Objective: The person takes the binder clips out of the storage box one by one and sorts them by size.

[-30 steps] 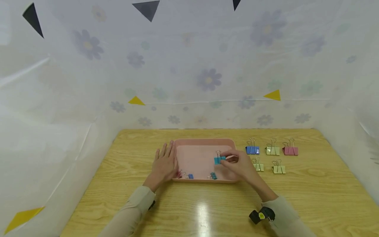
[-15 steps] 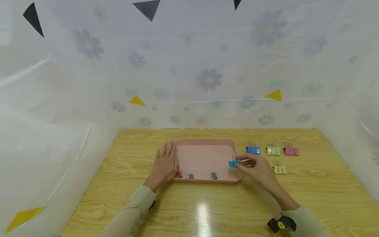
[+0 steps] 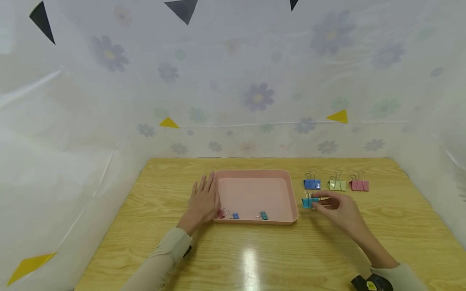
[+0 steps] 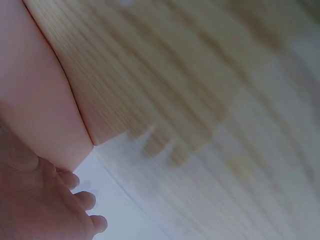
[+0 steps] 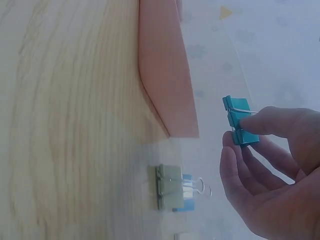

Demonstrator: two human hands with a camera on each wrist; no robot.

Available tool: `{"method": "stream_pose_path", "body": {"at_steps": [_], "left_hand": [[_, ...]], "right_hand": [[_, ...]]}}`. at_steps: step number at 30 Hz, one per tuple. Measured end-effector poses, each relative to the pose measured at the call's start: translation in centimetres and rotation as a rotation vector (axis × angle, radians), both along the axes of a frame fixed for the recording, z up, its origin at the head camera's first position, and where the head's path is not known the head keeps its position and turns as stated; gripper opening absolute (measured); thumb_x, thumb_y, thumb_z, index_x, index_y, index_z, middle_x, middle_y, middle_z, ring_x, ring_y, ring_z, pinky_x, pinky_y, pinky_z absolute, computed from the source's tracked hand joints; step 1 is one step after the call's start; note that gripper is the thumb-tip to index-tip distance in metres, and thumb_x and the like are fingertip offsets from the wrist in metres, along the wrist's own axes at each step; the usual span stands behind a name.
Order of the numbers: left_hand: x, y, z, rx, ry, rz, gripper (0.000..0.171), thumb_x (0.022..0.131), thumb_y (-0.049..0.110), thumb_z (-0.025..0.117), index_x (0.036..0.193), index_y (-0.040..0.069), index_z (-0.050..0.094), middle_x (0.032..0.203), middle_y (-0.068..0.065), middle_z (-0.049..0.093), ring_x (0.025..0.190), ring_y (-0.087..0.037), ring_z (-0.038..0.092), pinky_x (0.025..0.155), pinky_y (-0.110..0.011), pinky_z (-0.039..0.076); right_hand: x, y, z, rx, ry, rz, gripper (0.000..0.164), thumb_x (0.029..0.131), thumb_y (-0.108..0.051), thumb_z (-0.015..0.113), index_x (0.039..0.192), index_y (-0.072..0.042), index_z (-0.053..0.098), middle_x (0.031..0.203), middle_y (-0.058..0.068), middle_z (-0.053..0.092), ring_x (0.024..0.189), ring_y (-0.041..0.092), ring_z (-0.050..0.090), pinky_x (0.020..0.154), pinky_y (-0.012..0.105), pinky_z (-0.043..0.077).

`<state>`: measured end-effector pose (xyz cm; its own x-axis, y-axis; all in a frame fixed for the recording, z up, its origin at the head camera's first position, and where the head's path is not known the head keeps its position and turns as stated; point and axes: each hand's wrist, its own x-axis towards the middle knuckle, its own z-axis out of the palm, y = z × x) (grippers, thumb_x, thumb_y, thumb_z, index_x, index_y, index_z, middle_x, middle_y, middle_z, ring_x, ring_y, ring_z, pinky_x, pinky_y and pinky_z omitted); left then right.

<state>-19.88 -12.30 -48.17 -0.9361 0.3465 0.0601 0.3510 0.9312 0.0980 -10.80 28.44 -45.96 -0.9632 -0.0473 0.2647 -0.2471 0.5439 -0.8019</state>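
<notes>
My right hand (image 3: 340,208) pinches a turquoise binder clip (image 3: 310,203) between thumb and fingers, just right of the pink tray (image 3: 255,173). The right wrist view shows this turquoise binder clip (image 5: 242,122) raised above the table, its wire handles partly covered by the thumb. My left hand (image 3: 204,200) lies along the tray's left side with fingers stretched out. Inside the tray, near its front wall, are three small binder clips: a pink one (image 3: 221,213), a blue one (image 3: 235,216) and a teal one (image 3: 263,215).
Behind my right hand stand larger binder clips in a row: blue (image 3: 312,184), pale yellow (image 3: 337,185) and pink (image 3: 359,185). Another pale yellow clip (image 5: 170,187), hidden by the hand in the head view, stands on the wooden table (image 3: 167,258). White sheeting encloses the table.
My right hand has carried the turquoise binder clip rightward, from over the tray to past its right edge. The nearer pale yellow clips are now covered by that hand. My left hand stays put.
</notes>
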Motion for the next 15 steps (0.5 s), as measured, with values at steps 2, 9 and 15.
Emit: {"method": "stream_pose_path", "body": {"at_steps": [2, 9, 15], "left_hand": [[-0.1, 0.0, -0.1, -0.001, 0.001, -0.001, 0.06, 0.111, 0.026, 0.03, 0.164, 0.003, 0.016, 0.171, -0.013, 0.014, 0.156, -0.037, 0.014, 0.123, -0.059, 0.014], [0.0, 0.0, 0.0, -0.018, 0.001, 0.006, 0.06, 0.111, 0.028, 0.029, 0.165, 0.004, 0.015, 0.171, -0.012, 0.014, 0.156, -0.037, 0.014, 0.123, -0.059, 0.014], [0.0, 0.0, 0.1, -0.014, -0.004, 0.006, 0.06, 0.111, 0.027, 0.03, 0.164, 0.003, 0.016, 0.171, -0.013, 0.014, 0.156, -0.037, 0.015, 0.123, -0.059, 0.014]], "right_hand": [[0.2, 0.6, 0.1, 0.005, -0.002, -0.005, 0.024, 0.092, -0.008, 0.077, 0.115, -0.004, 0.075, 0.107, 0.018, 0.075, 0.084, 0.002, 0.071, 0.069, 0.024, 0.059], [0.9, 2.9, 0.3, 0.008, 0.01, -0.019, 0.025, 0.092, -0.008, 0.077, 0.117, -0.003, 0.075, 0.107, 0.012, 0.075, 0.085, 0.001, 0.07, 0.069, 0.019, 0.057], [1.4, 5.4, 0.2, 0.001, -0.005, -0.033, 0.024, 0.093, -0.006, 0.076, 0.116, 0.001, 0.073, 0.103, -0.011, 0.073, 0.085, -0.002, 0.07, 0.066, 0.02, 0.057]]}}
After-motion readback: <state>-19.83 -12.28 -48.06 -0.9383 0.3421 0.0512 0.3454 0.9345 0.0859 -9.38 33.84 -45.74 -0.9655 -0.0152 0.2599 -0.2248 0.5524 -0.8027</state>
